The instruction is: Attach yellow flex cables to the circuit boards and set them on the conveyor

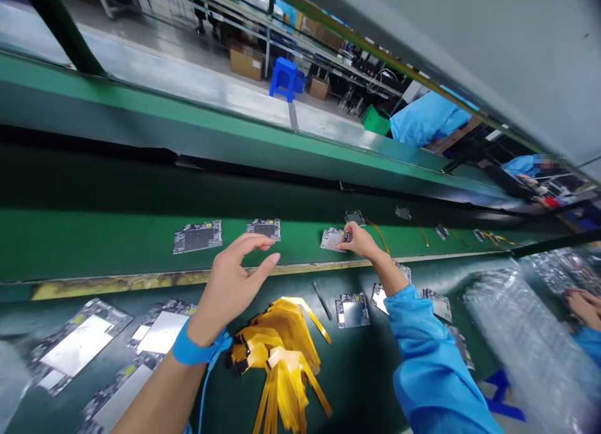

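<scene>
My right hand (pixel 359 240), in a blue sleeve, reaches onto the green conveyor belt (pixel 94 240) and pinches the edge of a small circuit board (pixel 332 238). My left hand (pixel 235 277), with a blue strap at the wrist, hovers above the belt's near edge, fingers curled apart and holding nothing. It is nearest to another board (pixel 264 228) on the belt. A third board (pixel 198 236) lies further left. A pile of yellow flex cables (pixel 282 352) sits on the bench just below my left hand.
Several more boards (pixel 352 310) lie on the dark bench, with larger ones at the left (pixel 79 343). Bubble wrap (pixel 526 334) covers the right side, where another person's hand (pixel 582 305) rests. Small parts with orange cables (pixel 488 237) ride further down the belt. Blue-clad workers sit beyond.
</scene>
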A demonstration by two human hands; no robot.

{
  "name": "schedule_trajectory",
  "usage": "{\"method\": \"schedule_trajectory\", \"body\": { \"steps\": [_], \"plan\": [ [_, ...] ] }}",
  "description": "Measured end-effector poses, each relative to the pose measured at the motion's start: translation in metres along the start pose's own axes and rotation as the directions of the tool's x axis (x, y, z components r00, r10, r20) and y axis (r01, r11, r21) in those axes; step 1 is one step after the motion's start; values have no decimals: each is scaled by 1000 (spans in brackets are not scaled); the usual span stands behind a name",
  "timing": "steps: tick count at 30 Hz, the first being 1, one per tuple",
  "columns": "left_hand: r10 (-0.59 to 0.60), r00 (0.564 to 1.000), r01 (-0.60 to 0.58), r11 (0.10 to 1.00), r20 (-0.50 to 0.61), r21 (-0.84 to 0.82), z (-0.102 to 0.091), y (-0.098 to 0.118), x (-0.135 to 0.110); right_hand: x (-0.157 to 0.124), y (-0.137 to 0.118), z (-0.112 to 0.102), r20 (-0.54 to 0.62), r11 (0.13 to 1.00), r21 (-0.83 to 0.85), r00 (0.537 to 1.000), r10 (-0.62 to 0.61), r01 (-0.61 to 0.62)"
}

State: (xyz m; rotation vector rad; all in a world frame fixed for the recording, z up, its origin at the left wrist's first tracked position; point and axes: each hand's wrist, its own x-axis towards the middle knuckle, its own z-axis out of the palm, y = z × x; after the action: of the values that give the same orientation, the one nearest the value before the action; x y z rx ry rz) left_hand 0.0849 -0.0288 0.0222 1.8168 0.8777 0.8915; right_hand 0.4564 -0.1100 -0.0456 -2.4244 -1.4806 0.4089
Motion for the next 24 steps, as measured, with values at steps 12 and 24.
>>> {"method": "schedule_trajectory", "body": {
  "steps": [12,24],
  "plan": [
    [42,987,-54,996,152,75,6,0,-2,-72,-117,-19,-129,775,493,914,-384,395],
    [44,978,-43,999,203,-10,-8,4,5,-90,-171,23,-138,387,898,970,-201,208]
  ]
}}
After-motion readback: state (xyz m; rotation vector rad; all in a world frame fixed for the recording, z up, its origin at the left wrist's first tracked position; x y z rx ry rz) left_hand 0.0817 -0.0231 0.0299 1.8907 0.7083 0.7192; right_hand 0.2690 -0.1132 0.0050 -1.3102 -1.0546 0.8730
